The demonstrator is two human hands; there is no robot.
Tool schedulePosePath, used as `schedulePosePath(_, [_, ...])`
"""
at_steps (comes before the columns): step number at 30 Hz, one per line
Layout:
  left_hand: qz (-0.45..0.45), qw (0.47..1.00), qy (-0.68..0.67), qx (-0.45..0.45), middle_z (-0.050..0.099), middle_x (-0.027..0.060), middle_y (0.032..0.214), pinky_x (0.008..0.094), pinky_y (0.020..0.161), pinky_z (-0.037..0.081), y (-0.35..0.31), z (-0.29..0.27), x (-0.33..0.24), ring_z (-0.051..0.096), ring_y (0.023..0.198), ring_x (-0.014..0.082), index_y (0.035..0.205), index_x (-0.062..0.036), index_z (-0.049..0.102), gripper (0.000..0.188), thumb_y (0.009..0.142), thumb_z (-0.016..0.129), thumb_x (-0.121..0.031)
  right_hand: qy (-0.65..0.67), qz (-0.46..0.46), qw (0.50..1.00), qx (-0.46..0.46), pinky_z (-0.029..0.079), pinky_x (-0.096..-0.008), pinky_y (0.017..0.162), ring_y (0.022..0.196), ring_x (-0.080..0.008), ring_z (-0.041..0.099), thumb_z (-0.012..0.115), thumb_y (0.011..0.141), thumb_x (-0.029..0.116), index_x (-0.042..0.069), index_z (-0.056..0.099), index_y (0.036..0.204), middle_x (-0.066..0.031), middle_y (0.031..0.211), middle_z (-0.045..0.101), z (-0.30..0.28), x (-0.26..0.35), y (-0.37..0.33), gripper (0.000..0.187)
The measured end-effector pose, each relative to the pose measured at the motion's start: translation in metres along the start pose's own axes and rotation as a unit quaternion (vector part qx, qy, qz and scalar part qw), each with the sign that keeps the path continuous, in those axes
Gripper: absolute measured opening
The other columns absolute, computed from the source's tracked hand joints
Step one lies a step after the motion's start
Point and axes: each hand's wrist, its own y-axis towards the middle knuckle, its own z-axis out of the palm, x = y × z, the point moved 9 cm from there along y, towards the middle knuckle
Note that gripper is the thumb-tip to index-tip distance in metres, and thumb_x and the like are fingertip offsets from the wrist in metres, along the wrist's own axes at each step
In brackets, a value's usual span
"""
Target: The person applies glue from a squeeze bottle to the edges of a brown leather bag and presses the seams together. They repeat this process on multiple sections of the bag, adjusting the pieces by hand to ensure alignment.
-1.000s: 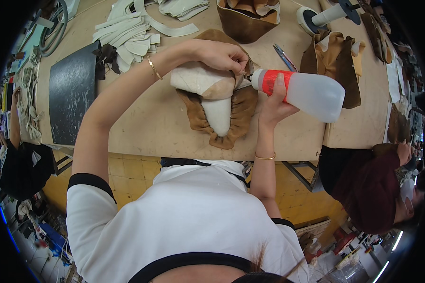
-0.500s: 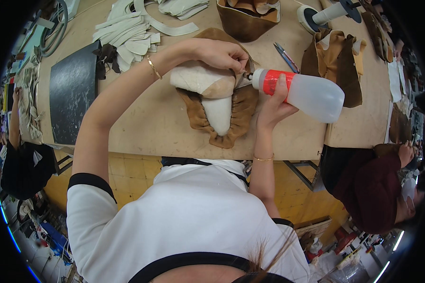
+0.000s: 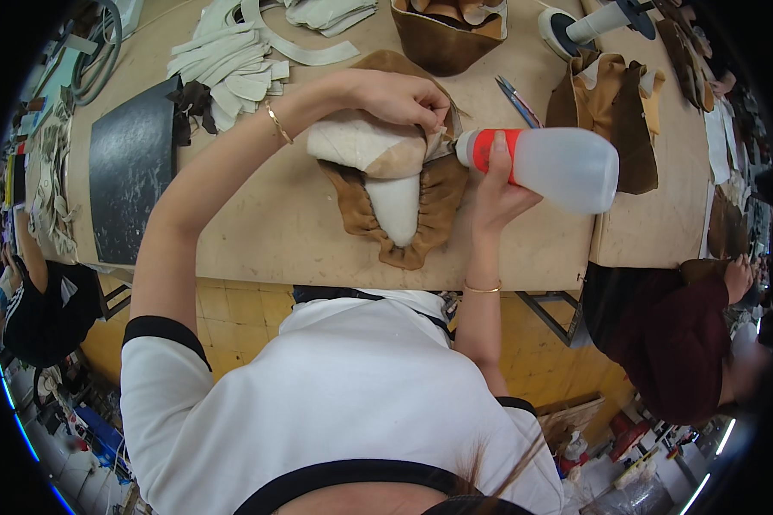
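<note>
Left hand pinches the brown leather piece at its top edge; right hand grips 1 squeeze bottle, nozzle touching that edge. Squeeze gently, keep the flap lifted.

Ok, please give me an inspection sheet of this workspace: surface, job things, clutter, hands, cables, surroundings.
Surface: tan wooden workbench, mostly bare near its front edge.
Job's things: brown suede shoe upper on a pale shoe form; translucent plastic squeeze bottle with red cap, lying sideways, nozzle at the upper.
Clutter: pile of pale leather strips; dark flat slab; brown leather pieces; blue-handled tool.
Hands: left hand pinches the upper's edge; right hand grips the bottle.
Cables: nothing seen.
Surroundings: yellow tiled floor; other seated people at both sides.
</note>
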Motion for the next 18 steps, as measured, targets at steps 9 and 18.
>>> schedulePosePath(9, [-0.009,1.0,0.008,-0.003,0.054,0.0011,0.078,0.0273,0.073,0.039,0.003,0.0,0.005,0.047,0.077,0.0108,0.081,-0.0051,0.052,0.018,0.086,0.054,-0.022,-0.006,-0.068,0.997,0.04,0.05,-0.0368,0.072,0.077,-0.0236,0.062,0.081,0.071,0.023,0.001,0.062,0.096,-0.0099,0.091,0.064,0.007,0.019,0.014,0.038])
schedulePosePath(18, [0.019,0.999,0.018,-0.033,0.058,0.0032,0.081,0.0297,0.076,0.042,-0.009,-0.001,-0.012,0.05,0.079,0.0122,0.086,-0.0027,0.055,0.019,0.088,0.056,-0.021,-0.031,-0.056,0.998,-0.015,0.051,-0.0383,0.076,0.079,-0.0234,0.061,0.08,0.072,0.023,-0.002,0.062,0.096,-0.0101,0.094,0.063,-0.003,0.016,0.01,0.04])
